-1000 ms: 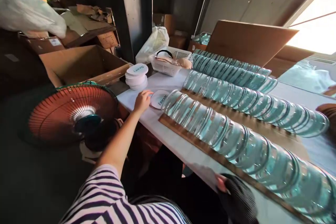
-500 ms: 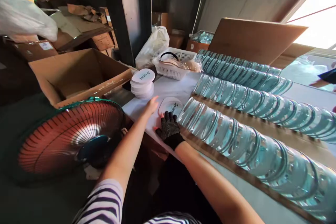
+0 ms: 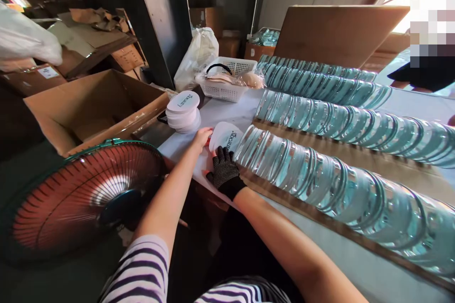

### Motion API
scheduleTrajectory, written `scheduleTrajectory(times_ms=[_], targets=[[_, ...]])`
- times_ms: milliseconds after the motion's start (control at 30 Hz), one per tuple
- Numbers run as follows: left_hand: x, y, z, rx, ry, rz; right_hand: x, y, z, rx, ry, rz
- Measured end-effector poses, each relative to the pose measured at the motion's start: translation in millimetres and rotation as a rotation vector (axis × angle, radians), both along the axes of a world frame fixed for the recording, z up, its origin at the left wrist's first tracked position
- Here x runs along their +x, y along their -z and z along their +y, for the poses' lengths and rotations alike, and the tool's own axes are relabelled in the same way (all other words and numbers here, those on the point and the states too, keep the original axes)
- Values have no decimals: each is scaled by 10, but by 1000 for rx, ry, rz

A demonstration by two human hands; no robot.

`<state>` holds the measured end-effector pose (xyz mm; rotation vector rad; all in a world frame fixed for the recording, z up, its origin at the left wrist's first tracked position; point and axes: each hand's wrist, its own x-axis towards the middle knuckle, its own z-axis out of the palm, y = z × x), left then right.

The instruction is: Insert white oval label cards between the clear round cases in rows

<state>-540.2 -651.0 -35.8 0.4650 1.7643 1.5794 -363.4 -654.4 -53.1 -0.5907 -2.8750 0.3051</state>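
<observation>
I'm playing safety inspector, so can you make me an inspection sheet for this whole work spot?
Surface: white table, with cardboard under clear round pieces lined up in rows.
Job's things: printed white disc between the hands and the front row; stack of similar discs nearby.
Clutter: white basket holding wrapped items.
Hands: left hand at the disc's edge; gloved right hand at its near side; grip unclear.
Cables: nothing seen clearly.
Surroundings: fan and open cardboard box on the left; another person's dark sleeve at far right.
</observation>
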Motion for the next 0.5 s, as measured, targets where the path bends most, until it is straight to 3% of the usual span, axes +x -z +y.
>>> scheduleTrajectory(times_ms=[200,300,400,500], targets=[[19,43,-52,56,71,19,-35,37,15,-24,-13,30],[53,19,-170,93,16,60,-13,18,30,-45,-60,102],[202,-6,-503,169,-118,120,96,-34,-34,-63,-177,268],[477,-10,-1010,323,-280,91,299,-129,-209,-51,-265,601]])
